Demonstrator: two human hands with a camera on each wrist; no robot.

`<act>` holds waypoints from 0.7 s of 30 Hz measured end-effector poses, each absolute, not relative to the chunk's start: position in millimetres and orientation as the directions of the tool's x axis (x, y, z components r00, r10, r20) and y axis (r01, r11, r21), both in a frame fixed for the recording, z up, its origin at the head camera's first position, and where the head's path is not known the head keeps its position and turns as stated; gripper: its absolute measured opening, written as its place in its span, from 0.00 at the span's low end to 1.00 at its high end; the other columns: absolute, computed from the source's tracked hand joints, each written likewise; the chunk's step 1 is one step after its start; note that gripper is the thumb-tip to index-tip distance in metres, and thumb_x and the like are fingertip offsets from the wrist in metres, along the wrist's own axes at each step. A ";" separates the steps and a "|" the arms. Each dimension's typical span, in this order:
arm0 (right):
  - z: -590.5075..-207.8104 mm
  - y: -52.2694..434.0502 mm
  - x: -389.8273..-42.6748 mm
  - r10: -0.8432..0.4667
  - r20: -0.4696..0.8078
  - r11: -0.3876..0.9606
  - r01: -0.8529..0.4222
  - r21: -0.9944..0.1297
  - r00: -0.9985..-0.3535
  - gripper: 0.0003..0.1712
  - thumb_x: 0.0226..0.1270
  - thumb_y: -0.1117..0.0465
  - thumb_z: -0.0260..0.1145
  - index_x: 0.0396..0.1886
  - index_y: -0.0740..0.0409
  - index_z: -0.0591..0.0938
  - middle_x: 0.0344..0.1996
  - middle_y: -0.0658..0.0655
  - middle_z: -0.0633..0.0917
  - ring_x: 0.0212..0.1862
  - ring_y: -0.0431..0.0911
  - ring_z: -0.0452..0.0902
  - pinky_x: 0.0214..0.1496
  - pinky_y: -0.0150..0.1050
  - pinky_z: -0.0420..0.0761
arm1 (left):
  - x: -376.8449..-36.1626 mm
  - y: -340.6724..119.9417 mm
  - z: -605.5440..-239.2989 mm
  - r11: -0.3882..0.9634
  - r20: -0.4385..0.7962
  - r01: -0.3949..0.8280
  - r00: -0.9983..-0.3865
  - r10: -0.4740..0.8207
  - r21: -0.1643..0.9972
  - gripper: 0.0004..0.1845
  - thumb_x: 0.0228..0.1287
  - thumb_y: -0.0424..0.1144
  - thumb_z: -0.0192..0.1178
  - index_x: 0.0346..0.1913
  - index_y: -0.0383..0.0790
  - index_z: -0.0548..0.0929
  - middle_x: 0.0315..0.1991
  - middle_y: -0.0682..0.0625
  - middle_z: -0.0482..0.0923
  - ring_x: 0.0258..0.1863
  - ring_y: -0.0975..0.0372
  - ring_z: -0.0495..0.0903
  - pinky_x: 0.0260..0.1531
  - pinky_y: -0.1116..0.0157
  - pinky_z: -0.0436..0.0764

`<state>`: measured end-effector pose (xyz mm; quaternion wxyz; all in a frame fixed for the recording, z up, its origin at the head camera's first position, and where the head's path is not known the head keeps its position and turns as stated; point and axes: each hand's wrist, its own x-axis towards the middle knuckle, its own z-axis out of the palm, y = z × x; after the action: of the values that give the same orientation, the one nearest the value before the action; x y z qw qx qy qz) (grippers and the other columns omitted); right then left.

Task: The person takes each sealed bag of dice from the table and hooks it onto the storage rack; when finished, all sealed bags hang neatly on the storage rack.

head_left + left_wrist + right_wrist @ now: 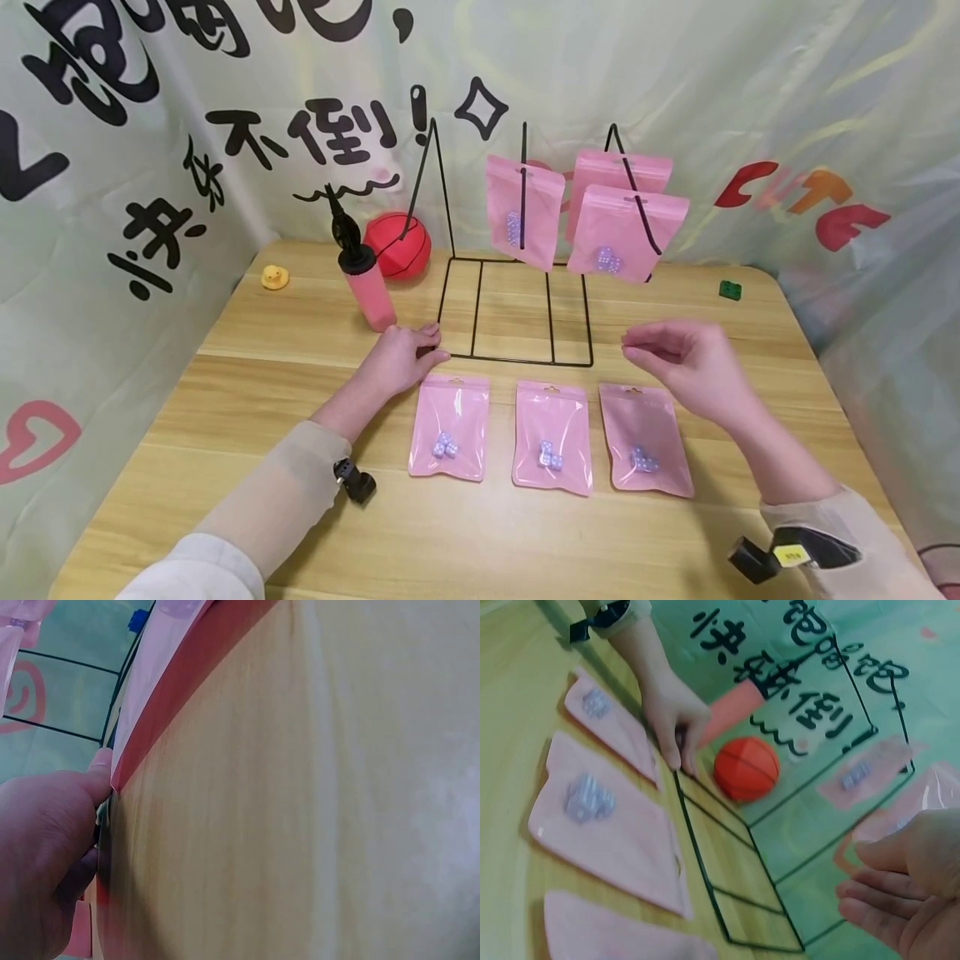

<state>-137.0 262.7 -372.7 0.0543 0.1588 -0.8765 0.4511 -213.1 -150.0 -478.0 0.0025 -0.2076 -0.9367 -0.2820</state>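
Clock taken from the middle of the rack's base, head view. We find the black wire rack on the wooden table; at 8 o'clock the left hand pinches its near corner between thumb and fingers. At 4 o'clock the right hand hangs above the table, fingers loosely bent, thumb and fingertips apart. We count three pink bags on the hooks: a single bag at 12, a front bag and a back bag towards 1 to 2. Three more lie flat in a row: one at 7, just beside the left hand, one at 6, one at 5. Lilac dice show in all three. We also note a pink pump and yellow duck at 9, a red ball at 10, a green block at 3.
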 end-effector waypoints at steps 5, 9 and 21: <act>-379.3 284.5 -130.0 -0.230 0.155 0.616 -0.267 -0.741 -0.961 0.11 0.67 0.70 0.77 0.47 0.69 0.89 0.42 0.63 0.91 0.41 0.35 0.88 0.41 0.24 0.85 | -213.3 -150.4 -478.9 0.752 0.131 0.392 -0.914 0.383 0.530 0.25 0.72 0.47 0.72 0.62 0.33 0.85 0.65 0.41 0.80 0.67 0.50 0.78 0.66 0.52 0.78; -384.3 299.6 -124.4 -0.208 0.080 0.661 -0.201 -0.723 -0.975 0.14 0.68 0.68 0.77 0.49 0.73 0.88 0.42 0.65 0.91 0.40 0.34 0.87 0.39 0.24 0.84 | -213.0 -150.2 -478.5 0.745 0.130 0.393 -0.913 0.387 0.539 0.25 0.72 0.47 0.72 0.62 0.33 0.85 0.65 0.40 0.79 0.67 0.49 0.77 0.65 0.52 0.77; -406.4 324.4 -111.3 -0.150 -0.129 0.746 -0.026 -0.665 -0.980 0.23 0.69 0.59 0.78 0.52 0.75 0.86 0.42 0.63 0.91 0.42 0.50 0.89 0.38 0.28 0.85 | -212.4 -150.4 -478.4 0.741 0.143 0.401 -0.910 0.388 0.539 0.25 0.71 0.46 0.72 0.62 0.32 0.85 0.65 0.40 0.80 0.66 0.49 0.78 0.65 0.51 0.78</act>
<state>-111.3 324.4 -406.4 -0.0874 0.0473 -0.9303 0.3530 -212.4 -150.4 -478.4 0.0106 -0.2114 -0.9329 -0.2912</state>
